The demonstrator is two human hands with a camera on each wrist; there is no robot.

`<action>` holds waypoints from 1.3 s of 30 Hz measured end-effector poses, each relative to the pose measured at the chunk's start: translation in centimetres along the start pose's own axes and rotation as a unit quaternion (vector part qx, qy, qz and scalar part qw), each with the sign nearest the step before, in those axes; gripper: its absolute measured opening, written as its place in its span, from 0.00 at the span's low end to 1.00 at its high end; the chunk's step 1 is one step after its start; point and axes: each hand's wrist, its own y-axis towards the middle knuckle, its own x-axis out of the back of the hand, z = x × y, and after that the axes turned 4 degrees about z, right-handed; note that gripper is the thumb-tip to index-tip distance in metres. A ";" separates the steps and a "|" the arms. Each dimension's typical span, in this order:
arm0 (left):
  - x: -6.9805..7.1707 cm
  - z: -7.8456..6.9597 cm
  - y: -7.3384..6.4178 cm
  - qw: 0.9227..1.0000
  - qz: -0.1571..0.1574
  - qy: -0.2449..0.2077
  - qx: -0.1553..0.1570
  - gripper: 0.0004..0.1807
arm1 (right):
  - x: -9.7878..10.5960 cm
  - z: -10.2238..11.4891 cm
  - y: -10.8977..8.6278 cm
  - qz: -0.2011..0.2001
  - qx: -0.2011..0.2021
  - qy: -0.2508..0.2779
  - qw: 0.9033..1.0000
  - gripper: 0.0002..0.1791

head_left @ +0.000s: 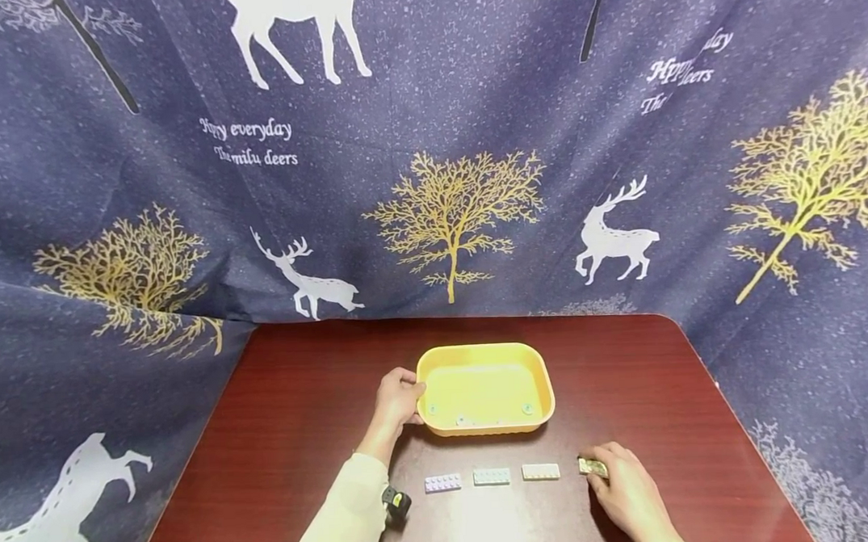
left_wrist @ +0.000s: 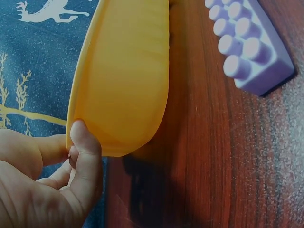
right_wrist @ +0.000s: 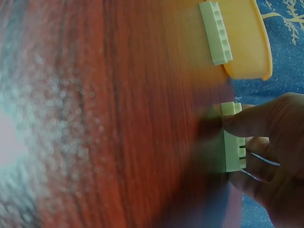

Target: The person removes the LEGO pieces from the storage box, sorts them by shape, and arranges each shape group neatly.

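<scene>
While the yellow tray (head_left: 483, 390) is pinched at the rim by the left hand (head_left: 399, 398), a pale brick (right_wrist: 232, 152) is held in a narrow pinch by the right hand (head_left: 630, 486), three bricks (head_left: 491, 477) leftward of that grip; row-setting is presumably in hand, clean release called for.

Left fingers (head_left: 400, 375) gripping yellow bin (head_left: 488, 429), right fingers (head_left: 618, 454) holding one brick (head_left: 592, 466), three lined-up bricks (head_left: 491, 477)
</scene>
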 end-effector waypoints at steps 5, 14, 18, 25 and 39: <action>0.1 0.0 0.0 1.000 -0.002 -0.002 -0.003 0.10 | 0.0 -0.1 0.2 -0.002 0.012 0.000 1.000 0.19; 0.2 -0.1 -0.1 1.000 -0.003 -0.003 0.002 0.10 | 1.2 0.2 1.1 0.020 0.020 0.004 1.000 0.21; 0.2 -0.1 -0.1 1.000 -0.003 -0.003 0.002 0.10 | 2.0 0.7 1.9 -0.005 0.040 0.004 0.999 0.23; 0.1 0.1 -0.1 1.000 -0.004 0.000 0.003 0.10 | 3.0 1.7 4.0 -0.028 0.074 0.015 0.997 0.23; -0.1 0.1 0.2 1.000 -0.004 0.003 -0.001 0.09 | 4.1 5.2 8.1 -0.018 0.125 0.021 0.992 0.21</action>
